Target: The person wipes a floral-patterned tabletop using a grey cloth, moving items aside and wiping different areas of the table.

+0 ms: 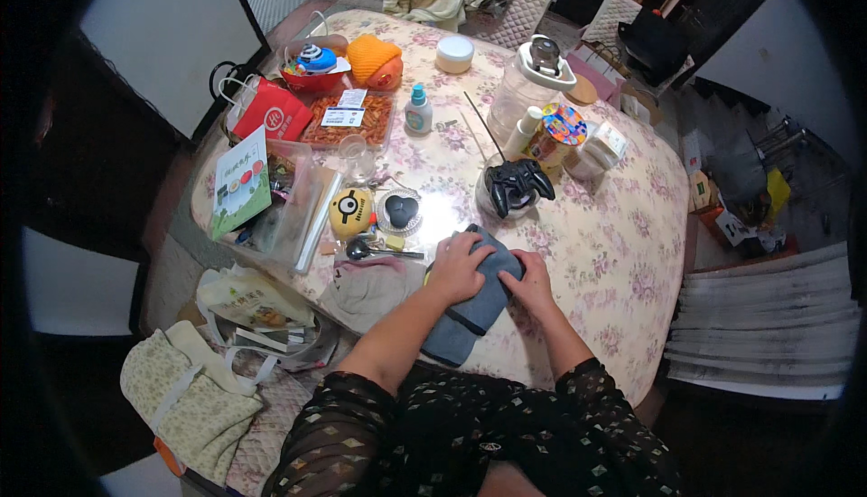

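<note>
A grey-blue cloth (486,297), folded in layers, lies at the near edge of the flowered table (596,260). Flat on its upper left side rests my left hand (460,270), fingers spread a little. My right hand (532,280) touches the cloth's right edge with thumb and fingers; whether it pinches the fabric I cannot tell. A second grey-blue piece (448,342) shows beneath, towards me. Just left of my left hand lies a light grey cloth (372,288) with a pinkish edge. Part of the folded cloth is hidden under my hands.
Beyond my hands, a game controller (518,185) sits on a container. A yellow one-eyed toy (351,212), a glass dish (401,211) and a black spoon (359,249) lie to the left. Further off stand a plastic box of food (376,127), a small bottle (418,112) and a large clear jug (515,100).
</note>
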